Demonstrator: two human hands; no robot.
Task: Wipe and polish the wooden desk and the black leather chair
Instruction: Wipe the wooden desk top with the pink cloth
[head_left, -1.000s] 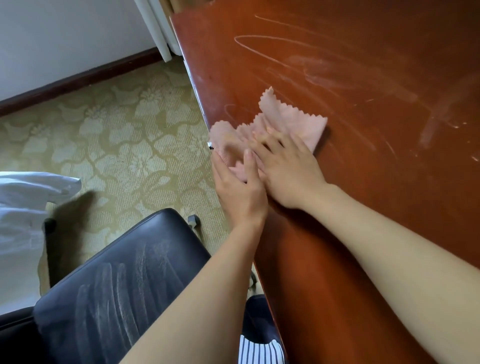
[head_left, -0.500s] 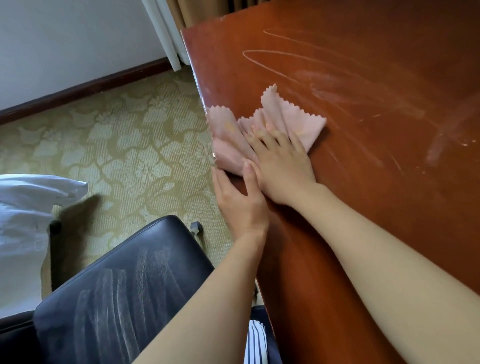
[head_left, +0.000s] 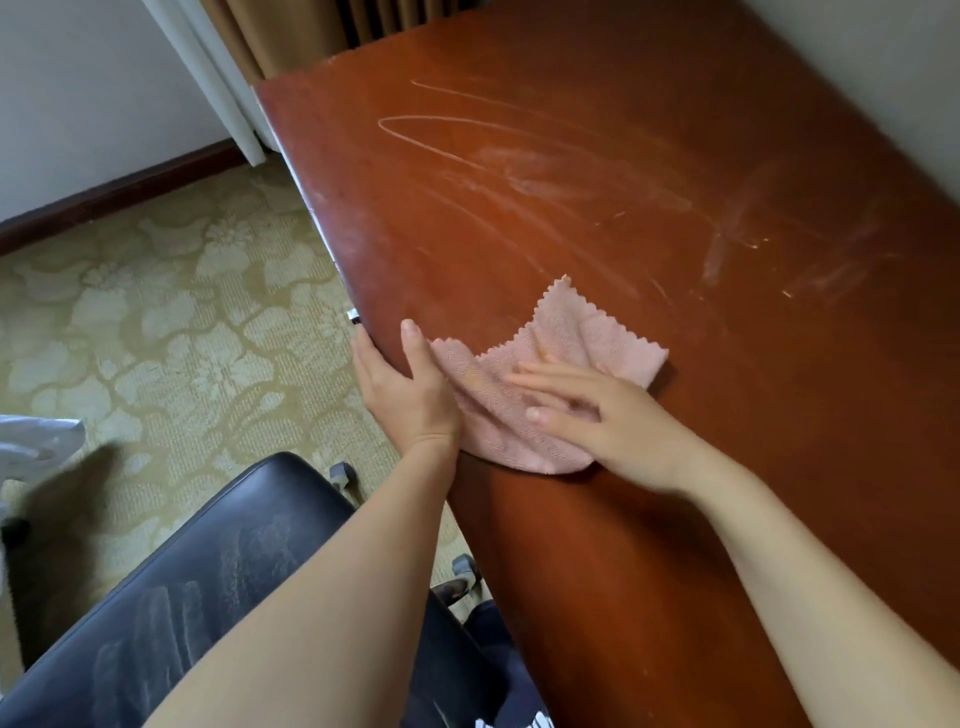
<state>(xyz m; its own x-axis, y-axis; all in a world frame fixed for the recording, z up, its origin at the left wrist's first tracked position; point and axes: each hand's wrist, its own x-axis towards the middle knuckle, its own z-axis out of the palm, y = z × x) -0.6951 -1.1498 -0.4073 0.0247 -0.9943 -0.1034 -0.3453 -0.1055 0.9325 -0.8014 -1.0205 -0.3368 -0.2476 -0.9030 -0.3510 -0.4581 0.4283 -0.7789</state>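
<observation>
- Head view, desk (head_left: 597, 130): red-brown wooden top filling the right of the frame. Pale smears and looping streaks show across its upper middle and right, so most of that surface looks not yet polished; the near strip by the left edge shows fewer marks.
- Cloth (head_left: 576, 332): pink, zigzag-edged, rumpled, lying on the desk at mid-frame, just inside the left edge.
- Right hand (head_left: 618, 426): flat on the cloth, fingers (head_left: 556, 387) straight and spread, pressing it to the wood, grasping nothing.
- Left hand (head_left: 405, 389): resting on the desk edge just beside the cloth, thumb laid on top, fingers (head_left: 366, 364) straight down the side face; not clenched.
- Chair (head_left: 208, 571): black leather, lower left of the frame, apart from the cloth. Grey dusty streaks cross its surface; wiping there looks incomplete or not begun.
- Carpet (head_left: 182, 338): patterned, left of the desk.
- Estimate: desk wiping under way, early to middle; chair left to do.
</observation>
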